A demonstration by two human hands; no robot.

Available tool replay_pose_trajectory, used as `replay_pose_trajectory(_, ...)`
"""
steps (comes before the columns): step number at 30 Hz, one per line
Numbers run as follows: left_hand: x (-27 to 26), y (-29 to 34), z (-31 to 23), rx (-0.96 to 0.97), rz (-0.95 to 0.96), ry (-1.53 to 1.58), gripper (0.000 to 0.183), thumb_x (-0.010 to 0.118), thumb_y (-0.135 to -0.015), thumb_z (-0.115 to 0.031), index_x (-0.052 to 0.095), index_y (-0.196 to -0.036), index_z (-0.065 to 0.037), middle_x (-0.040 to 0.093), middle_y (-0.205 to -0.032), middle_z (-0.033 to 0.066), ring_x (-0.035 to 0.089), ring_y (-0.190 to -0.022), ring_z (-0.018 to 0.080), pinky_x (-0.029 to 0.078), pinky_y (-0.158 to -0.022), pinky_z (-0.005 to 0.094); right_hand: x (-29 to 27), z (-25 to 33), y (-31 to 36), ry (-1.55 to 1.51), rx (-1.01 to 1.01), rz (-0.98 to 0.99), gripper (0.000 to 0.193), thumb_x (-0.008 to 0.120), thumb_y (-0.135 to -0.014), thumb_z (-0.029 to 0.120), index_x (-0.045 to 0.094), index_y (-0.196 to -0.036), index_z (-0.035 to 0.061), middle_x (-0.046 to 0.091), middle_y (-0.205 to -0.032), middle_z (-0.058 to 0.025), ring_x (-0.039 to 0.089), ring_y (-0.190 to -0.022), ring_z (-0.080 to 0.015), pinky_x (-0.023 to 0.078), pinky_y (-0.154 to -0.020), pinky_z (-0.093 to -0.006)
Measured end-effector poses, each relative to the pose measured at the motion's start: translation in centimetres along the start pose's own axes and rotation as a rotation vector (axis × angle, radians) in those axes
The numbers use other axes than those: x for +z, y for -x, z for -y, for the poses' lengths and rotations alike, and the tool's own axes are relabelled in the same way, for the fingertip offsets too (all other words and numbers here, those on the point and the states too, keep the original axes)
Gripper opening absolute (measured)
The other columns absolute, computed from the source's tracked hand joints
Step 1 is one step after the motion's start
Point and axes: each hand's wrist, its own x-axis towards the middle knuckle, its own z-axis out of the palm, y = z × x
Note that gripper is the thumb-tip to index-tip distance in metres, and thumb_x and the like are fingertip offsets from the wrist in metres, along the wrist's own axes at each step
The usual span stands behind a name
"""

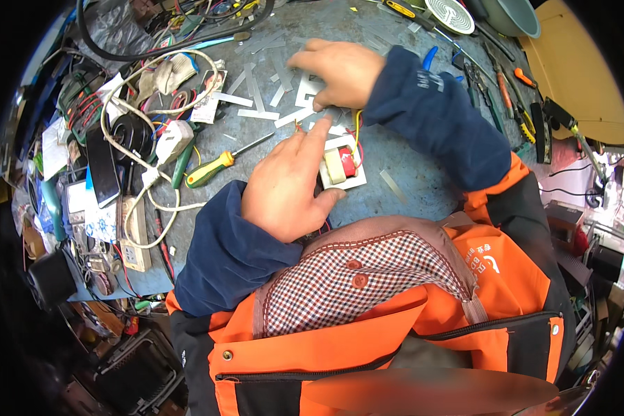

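Note:
A small transformer (334, 168) with a pale coil, red tape and a yellow lead lies on the bench in front of me. My left hand (284, 187) spans its left side, thumb at the near edge and forefinger by the far edge, closed around it. Beyond it, my right hand (347, 73) is open above the loose metal, its fingers reaching left and its thumb apart from them. Under that thumb lies a pale E-shaped metal plate (306, 90), partly covered by the hand. Flat metal strips (258, 114) are scattered left of it.
A yellow-green screwdriver (211, 170) lies left of my left hand. Looped white cable (107, 114), a dark phone (102, 166) and a power strip (136, 236) crowd the left. Pliers (489, 97) and other hand tools line the right. A single strip (394, 186) lies right of the transformer.

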Motion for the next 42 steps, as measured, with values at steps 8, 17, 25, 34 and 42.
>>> replay_pose_trajectory(8, 0.0, -0.7, -0.4, 0.031, 0.003, 0.015, 0.066, 0.093, -0.076, -0.022, 0.067, -0.132, 0.0, 0.07, -0.128, 0.0213, 0.067, -0.119, 0.041, 0.052, -0.105, 0.0446, -4.1, -0.5, 1.1, -0.105, 0.028, -0.094, 0.028, 0.082, -0.085, 0.022, 0.078, -0.108, 0.0065, 0.076, -0.101, -0.0142, 0.073, -0.091, -0.0354, 0.057, -0.08, -0.0462)
replay_pose_trajectory(17, 0.8, -0.7, -0.5, -0.145, 0.059, 0.227, 0.065, 0.093, -0.079, -0.005, 0.063, -0.137, 0.003, 0.072, -0.121, 0.0134, 0.068, -0.108, 0.0186, 0.056, -0.089, 0.0299, -3.6, 6.5, 16.9, -1.4, 0.746, -0.235, 0.024, 0.066, -0.102, 0.011, 0.063, -0.121, -0.0028, 0.076, -0.09, -0.0109, 0.07, -0.066, -0.0114, 0.056, -0.052, -0.0246)
replay_pose_trajectory(25, 1.7, 0.0, 0.5, -0.236, 0.033, 0.314, 0.07, 0.094, -0.078, -0.01, 0.063, -0.139, 0.004, 0.07, -0.127, 0.0187, 0.064, -0.07, 0.0137, 0.055, -0.065, 0.0283, 0.9, 8.4, 15.1, -1.616, 0.779, -0.221, 0.043, 0.064, -0.101, 0.006, 0.049, -0.135, -0.0146, 0.072, -0.103, -0.0195, 0.074, -0.076, -0.021, 0.063, -0.06, -0.0312)
replay_pose_trajectory(34, 1.5, 0.1, 0.0, -0.276, 0.033, 0.326, 0.072, 0.094, -0.077, -0.005, 0.063, -0.141, 0.005, 0.07, -0.13, 0.0183, 0.066, -0.075, 0.013, 0.058, -0.067, 0.0273, 1.2, 8.1, 15.7, -1.632, 0.87, -0.326, 0.037, 0.064, -0.102, 0.008, 0.051, -0.133, -0.0075, 0.073, -0.098, -0.0141, 0.074, -0.07, -0.0171, 0.062, -0.057, -0.0282)
replay_pose_trajectory(42, 1.2, -0.2, -0.4, -0.248, 0.055, 0.263, 0.073, 0.094, -0.077, -0.007, 0.062, -0.142, 0.005, 0.07, -0.129, 0.0178, 0.068, -0.082, 0.0147, 0.059, -0.074, 0.0284, 1.3, 8.7, 14.7, -1.623, 0.795, -0.256, 0.041, 0.064, -0.1, 0.007, 0.049, -0.134, -0.0103, 0.073, -0.099, -0.0154, 0.073, -0.071, -0.0184, 0.063, -0.059, -0.0303)
